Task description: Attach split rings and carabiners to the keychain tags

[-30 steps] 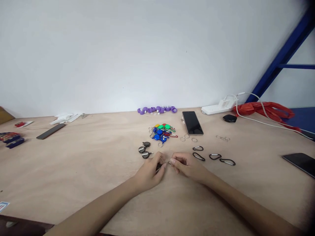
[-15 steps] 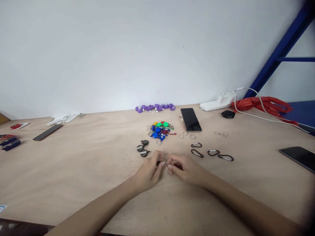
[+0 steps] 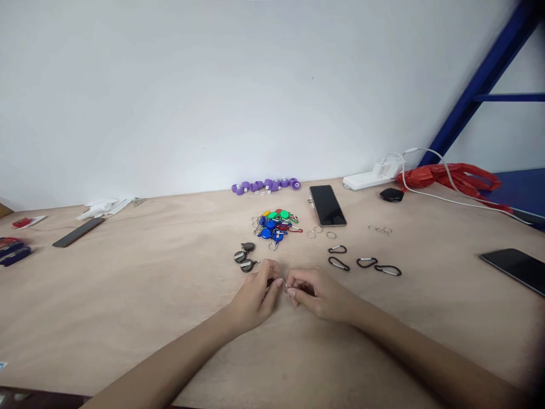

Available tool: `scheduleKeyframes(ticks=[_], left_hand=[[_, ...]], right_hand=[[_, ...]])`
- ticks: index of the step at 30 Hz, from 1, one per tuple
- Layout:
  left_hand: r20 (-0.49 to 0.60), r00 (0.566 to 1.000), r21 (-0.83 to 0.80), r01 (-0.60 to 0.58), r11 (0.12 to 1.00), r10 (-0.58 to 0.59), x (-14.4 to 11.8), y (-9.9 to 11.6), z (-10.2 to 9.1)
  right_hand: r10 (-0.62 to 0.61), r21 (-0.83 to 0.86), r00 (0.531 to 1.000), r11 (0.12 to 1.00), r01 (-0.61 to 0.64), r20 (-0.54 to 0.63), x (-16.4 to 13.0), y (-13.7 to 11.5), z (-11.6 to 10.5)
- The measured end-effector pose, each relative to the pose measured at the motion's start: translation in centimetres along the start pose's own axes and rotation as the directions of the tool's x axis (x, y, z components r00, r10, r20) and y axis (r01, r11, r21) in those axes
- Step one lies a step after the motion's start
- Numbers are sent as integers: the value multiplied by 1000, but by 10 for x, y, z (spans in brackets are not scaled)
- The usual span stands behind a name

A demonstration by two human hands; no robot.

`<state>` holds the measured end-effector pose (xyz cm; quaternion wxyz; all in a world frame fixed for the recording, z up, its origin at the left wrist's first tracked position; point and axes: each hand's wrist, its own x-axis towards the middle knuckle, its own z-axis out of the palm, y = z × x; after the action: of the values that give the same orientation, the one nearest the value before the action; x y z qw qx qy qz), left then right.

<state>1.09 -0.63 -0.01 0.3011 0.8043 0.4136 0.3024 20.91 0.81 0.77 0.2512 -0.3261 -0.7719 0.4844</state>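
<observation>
At the frame's lower centre we are pinching a small split ring [image 3: 286, 285] between the fingers of our left hand [image 3: 255, 298] and right hand [image 3: 321, 295]. Three dark tags [image 3: 243, 257] are lying finished-looking just above; four black carabiners [image 3: 361, 263] are waiting untouched.

two bare forearms come into the picture from the bottom edge, one from the lower left and one from the lower right. no sleeve is visible on either arm up to the edge of the picture. the left hand [image 3: 255, 295] and the right hand [image 3: 321, 295] are also bare: no glove and no wrist band can be seen. the fingers are slim, with short nails that look plain, without polish. both wrists are narrow and uncovered. the upper arms, the shoulders and the clothes of the person are outside the picture.
</observation>
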Motion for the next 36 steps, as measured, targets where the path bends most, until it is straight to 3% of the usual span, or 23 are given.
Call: scheduleKeyframes(ticks=[3,6,10,16,19,24,27,32,36], left_hand=[[-17,999,-54,38,998,-39,1,1,-1],[17,997,-212,77,974,-75,1,4,1],[75,990,-430,139,892,-118,-1,7,6],[96,986,-518,164,839,-133,-3,8,9],[95,984,-548,180,817,-152,-2,10,8],[157,978,-707,211,676,-141,-2,17,7],[174,973,-718,230,657,-151,-3,18,8],[150,969,-638,246,729,-195,-3,13,9],[150,970,-660,240,712,-189,-3,13,9]], right_hand=[[9,187,1000,982,-10,3,1,2,-1],[12,284,1000,959,-16,14,3,2,-1],[37,232,999,972,-44,34,4,3,-1],[79,205,991,974,-99,105,5,3,-7],[7,308,995,951,-36,97,3,-2,-9],[-107,398,994,913,88,25,-4,-13,-3],[-81,339,996,939,67,28,-3,-10,1],[21,181,998,983,-33,66,2,0,2],[-52,241,996,970,32,75,-1,-6,1]])
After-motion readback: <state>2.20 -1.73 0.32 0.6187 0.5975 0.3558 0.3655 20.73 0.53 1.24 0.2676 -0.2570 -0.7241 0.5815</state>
